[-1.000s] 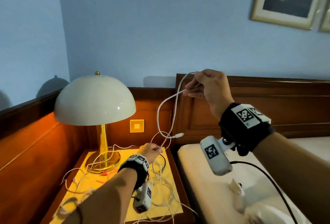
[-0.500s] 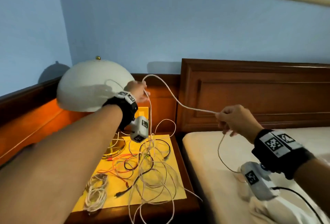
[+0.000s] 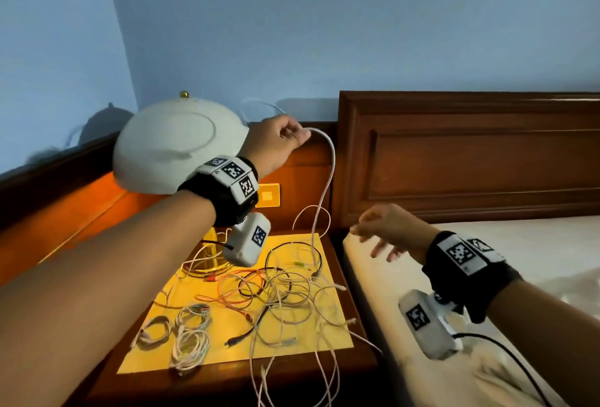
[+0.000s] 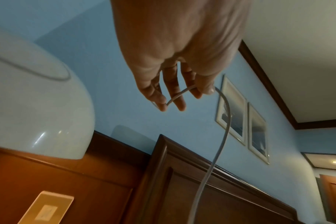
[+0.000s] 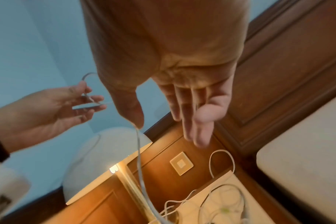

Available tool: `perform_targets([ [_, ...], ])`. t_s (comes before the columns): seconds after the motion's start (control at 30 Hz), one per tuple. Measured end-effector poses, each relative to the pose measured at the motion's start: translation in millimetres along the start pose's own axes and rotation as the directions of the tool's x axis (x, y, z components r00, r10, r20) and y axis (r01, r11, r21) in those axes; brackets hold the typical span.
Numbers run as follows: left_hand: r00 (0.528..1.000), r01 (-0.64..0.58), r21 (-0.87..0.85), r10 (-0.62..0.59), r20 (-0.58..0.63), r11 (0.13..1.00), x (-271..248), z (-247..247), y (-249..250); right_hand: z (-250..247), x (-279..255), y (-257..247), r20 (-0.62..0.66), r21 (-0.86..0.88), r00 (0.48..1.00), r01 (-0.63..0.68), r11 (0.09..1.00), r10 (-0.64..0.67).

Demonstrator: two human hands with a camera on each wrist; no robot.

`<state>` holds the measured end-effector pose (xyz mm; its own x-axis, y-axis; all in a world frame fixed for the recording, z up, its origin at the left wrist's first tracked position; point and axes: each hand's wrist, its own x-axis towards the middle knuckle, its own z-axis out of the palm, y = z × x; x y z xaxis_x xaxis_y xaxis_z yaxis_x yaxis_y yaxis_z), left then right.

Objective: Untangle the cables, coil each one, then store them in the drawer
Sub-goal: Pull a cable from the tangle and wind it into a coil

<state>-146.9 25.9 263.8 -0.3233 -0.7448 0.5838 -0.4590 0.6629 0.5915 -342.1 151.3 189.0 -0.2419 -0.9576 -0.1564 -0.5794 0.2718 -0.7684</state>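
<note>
My left hand is raised in front of the lamp shade and pinches a white cable. In the left wrist view the left hand holds a small loop of the white cable between fingers and thumb. The cable hangs down into a tangle of white, black and orange cables on the yellow mat. My right hand hovers open between nightstand and bed, holding nothing. In the right wrist view the right hand has straight fingers, and the white cable hangs just past the thumb tip.
Three coiled white cables lie at the mat's front left. A white dome lamp stands at the back left of the wooden nightstand. The bed and wooden headboard are on the right. No drawer is in view.
My right hand has let go of the white cable and opened. The cable no longer stretches between the hands and hangs from the left hand alone, which stays raised.
</note>
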Motion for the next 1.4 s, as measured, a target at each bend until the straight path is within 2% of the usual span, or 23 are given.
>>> perform_targets([
  [0.13, 0.999, -0.034, 0.031, 0.033, 0.042, 0.999, -23.5, 3.0, -0.2, 8.0, 3.7, -11.9, -0.080, 0.261, 0.988, 0.149, 0.954, -0.132],
  [0.27, 0.996, -0.041, -0.005, 0.041, 0.080, 0.999, -39.6, 8.3, 3.9, 21.9, 0.5, -28.7, -0.050, 0.318, 0.961, 0.274, 0.908, -0.273],
  [0.33, 0.995, -0.048, -0.009, 0.049, 0.082, 0.999, -43.7, 8.8, 6.7, 31.0, 0.7, -34.9, -0.047, 0.303, 0.956, 0.290, 0.908, -0.290],
  [0.43, 0.996, -0.065, -0.024, 0.067, 0.062, 0.998, -46.1, 4.6, 10.3, 41.9, -1.4, -38.4, -0.111, 0.274, 0.953, 0.303, 0.913, -0.283],
  [0.53, 0.997, -0.062, 0.012, 0.061, 0.040, 0.998, -48.5, -5.4, 5.3, 47.2, 3.7, -25.9, -0.165, 0.303, 0.960, 0.266, 0.915, -0.225],
  [0.6, 1.000, -0.026, 0.012, 0.026, 0.002, 1.000, -51.0, -15.3, -3.6, 53.1, 9.1, -6.6, -0.167, 0.186, 0.967, 0.221, 0.957, -0.191],
  [0.67, 0.998, 0.024, -0.037, -0.026, -0.057, 0.999, -53.6, -28.0, -13.2, 62.2, 15.5, 20.2, -0.122, -0.026, 0.976, 0.181, 0.983, -0.183],
  [0.73, 0.987, 0.084, -0.127, -0.100, -0.124, 0.988, -55.7, -41.6, -22.6, 70.2, 17.6, 47.3, -0.032, -0.209, 0.987, 0.149, 0.967, -0.159],
  [0.8, 0.968, 0.141, -0.178, -0.173, -0.179, 0.974, -59.0, -54.7, -32.6, 74.6, 16.7, 68.3, 0.011, -0.306, 0.991, 0.129, 0.943, -0.132],
  [0.87, 0.956, 0.185, -0.188, -0.221, -0.193, 0.965, -65.3, -64.1, -43.8, 73.8, 14.6, 76.5, -0.051, -0.314, 0.992, 0.097, 0.944, -0.119],
  [0.93, 0.956, 0.210, -0.203, -0.244, -0.161, 0.956, -74.5, -68.8, -52.9, 69.1, 10.9, 71.2, -0.198, -0.318, 0.966, 0.097, 0.943, -0.167],
  [1.03, 0.961, 0.231, -0.263, -0.262, -0.092, 0.937, -90.4, -68.4, -63.0, 60.3, 0.0, 48.0, -0.436, -0.347, 0.849, 0.146, 0.926, -0.297],
  [1.07, 0.962, 0.230, -0.300, -0.262, -0.072, 0.926, -94.9, -66.4, -65.5, 58.0, -5.2, 39.3, -0.477, -0.342, 0.820, 0.159, 0.926, -0.317],
  [1.1, 0.963, 0.229, -0.339, -0.263, -0.057, 0.912, -100.0, -64.3, -68.0, 58.1, -8.5, 32.1, -0.483, -0.334, 0.813, 0.172, 0.927, -0.325],
  [1.17, 0.964, 0.235, -0.393, -0.266, -0.024, 0.889, -111.0, -58.6, -68.5, 65.7, -15.9, 22.9, -0.409, -0.313, 0.860, 0.182, 0.932, -0.305],
  [1.27, 0.964, 0.256, -0.447, -0.262, 0.050, 0.857, -130.9, -47.2, -61.6, 85.7, -27.1, 23.7, -0.181, -0.288, 0.957, 0.167, 0.943, -0.225],
  [1.33, 0.963, 0.264, -0.491, -0.256, 0.085, 0.830, -146.0, -40.9, -55.9, 101.3, -37.6, 28.2, -0.031, -0.311, 0.983, 0.164, 0.936, -0.182],
  [1.4, 0.954, 0.293, -0.531, -0.278, 0.110, 0.795, -161.8, -37.3, -52.6, 113.5, -50.1, 36.6, 0.122, -0.394, 0.980, 0.195, 0.898, -0.160],
])
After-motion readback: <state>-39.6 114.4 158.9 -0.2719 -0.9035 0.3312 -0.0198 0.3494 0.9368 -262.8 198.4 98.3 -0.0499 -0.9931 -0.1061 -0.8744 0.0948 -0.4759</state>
